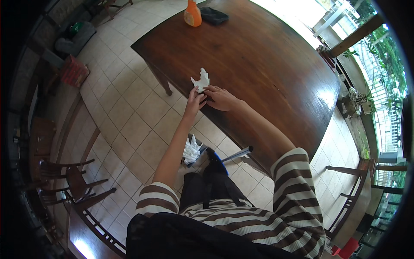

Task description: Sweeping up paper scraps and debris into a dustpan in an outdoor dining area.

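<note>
A crumpled white tissue [201, 83] is pinched between my two hands over the near left edge of a dark wooden table [258, 68]. My left hand [194, 102] grips its lower left part with the fingertips. From the right, my right hand [223, 98] holds its lower right part, the fingers nearly meeting those of the left. Below the table edge, a dustpan [202, 149] on the tiled floor bears a heap of crumpled white tissues [191, 150]. Beside it, close to my legs, is a broom or brush with a blue edge [223, 165] and a metal handle [238, 153].
An orange spray bottle [193, 14] stands at the table's far end next to a folded black cloth [214, 16]. Wooden chairs [76, 183] are at the left. A red patterned box [74, 71] sits on the floor. A wooden bench [352, 204] is at the right.
</note>
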`<control>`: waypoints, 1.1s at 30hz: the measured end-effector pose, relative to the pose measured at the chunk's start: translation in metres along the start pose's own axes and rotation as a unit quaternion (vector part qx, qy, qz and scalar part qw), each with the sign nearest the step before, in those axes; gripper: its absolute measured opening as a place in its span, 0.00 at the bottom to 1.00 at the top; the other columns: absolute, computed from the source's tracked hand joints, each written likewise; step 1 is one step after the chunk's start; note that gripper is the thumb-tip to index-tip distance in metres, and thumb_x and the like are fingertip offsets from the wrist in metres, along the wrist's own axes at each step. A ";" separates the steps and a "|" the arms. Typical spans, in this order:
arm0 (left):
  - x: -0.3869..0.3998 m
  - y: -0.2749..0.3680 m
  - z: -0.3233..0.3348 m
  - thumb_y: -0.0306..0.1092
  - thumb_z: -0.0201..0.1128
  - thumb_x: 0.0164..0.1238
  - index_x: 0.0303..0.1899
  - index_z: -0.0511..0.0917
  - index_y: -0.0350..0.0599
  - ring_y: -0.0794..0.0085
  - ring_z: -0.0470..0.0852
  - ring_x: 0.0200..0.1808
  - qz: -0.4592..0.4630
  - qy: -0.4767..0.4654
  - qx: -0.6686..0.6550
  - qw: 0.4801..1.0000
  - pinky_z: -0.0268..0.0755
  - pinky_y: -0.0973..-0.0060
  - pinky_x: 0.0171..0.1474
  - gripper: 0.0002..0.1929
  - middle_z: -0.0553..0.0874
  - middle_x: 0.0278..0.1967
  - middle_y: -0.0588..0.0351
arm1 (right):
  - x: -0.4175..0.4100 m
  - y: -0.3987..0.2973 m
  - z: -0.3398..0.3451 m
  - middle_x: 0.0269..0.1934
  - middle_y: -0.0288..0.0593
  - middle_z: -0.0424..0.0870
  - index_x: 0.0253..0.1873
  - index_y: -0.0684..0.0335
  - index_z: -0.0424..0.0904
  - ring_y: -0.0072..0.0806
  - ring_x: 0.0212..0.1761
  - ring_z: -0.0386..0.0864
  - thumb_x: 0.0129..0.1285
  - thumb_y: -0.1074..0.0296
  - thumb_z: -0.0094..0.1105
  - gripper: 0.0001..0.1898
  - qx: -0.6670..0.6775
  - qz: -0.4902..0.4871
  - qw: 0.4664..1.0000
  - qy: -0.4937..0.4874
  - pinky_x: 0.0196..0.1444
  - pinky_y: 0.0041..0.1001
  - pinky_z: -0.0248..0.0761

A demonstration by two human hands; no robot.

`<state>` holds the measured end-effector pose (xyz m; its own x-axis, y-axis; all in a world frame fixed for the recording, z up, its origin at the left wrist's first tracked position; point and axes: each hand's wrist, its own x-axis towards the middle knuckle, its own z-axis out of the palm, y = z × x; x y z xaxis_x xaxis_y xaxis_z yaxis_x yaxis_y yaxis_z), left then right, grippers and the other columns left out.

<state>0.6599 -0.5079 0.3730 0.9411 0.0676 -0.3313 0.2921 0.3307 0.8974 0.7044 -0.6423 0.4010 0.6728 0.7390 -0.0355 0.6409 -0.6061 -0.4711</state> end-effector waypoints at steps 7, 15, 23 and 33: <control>-0.081 0.017 -0.020 0.30 0.42 0.58 0.50 0.63 0.41 0.78 0.68 0.45 0.009 -0.027 -0.097 0.995 0.62 0.81 0.47 0.17 0.70 0.45 0.59 | -0.057 -0.094 -0.035 0.53 0.48 0.58 0.48 0.64 0.62 0.40 0.54 0.59 0.53 0.63 0.46 0.18 0.044 -0.016 0.998 -0.052 0.52 0.33 0.56; -0.177 -0.055 -0.081 0.29 0.44 0.55 0.49 0.65 0.41 0.81 0.68 0.43 -0.053 -0.043 -0.024 0.997 0.58 0.82 0.47 0.17 0.70 0.45 0.59 | -0.107 -0.131 0.094 0.43 0.48 0.66 0.45 0.67 0.62 0.32 0.46 0.67 0.55 0.70 0.46 0.13 0.439 0.167 0.880 0.078 0.42 0.27 0.65; -0.211 -0.180 -0.151 0.27 0.50 0.51 0.45 0.64 0.37 0.74 0.71 0.39 -0.135 0.023 0.132 0.982 0.62 0.79 0.44 0.16 0.71 0.41 0.53 | -0.115 -0.120 0.244 0.44 0.35 0.69 0.50 0.60 0.64 0.21 0.47 0.65 0.57 0.65 0.44 0.16 0.662 0.287 0.691 -0.032 0.45 0.22 0.61; -0.225 -0.222 -0.223 0.30 0.51 0.52 0.47 0.60 0.38 0.62 0.64 0.48 -0.001 0.261 0.339 0.904 0.54 0.72 0.51 0.20 0.65 0.46 0.49 | -0.082 -0.076 0.375 0.45 0.34 0.69 0.48 0.58 0.65 0.21 0.48 0.64 0.56 0.62 0.42 0.15 0.733 0.443 0.510 -0.082 0.46 0.27 0.59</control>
<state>0.3451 -0.3866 0.1829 0.7839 0.5605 -0.2672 0.4973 -0.3091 0.8106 0.4618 -0.5468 0.1090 0.3413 0.4535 -0.8233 -0.9332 0.0589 -0.3544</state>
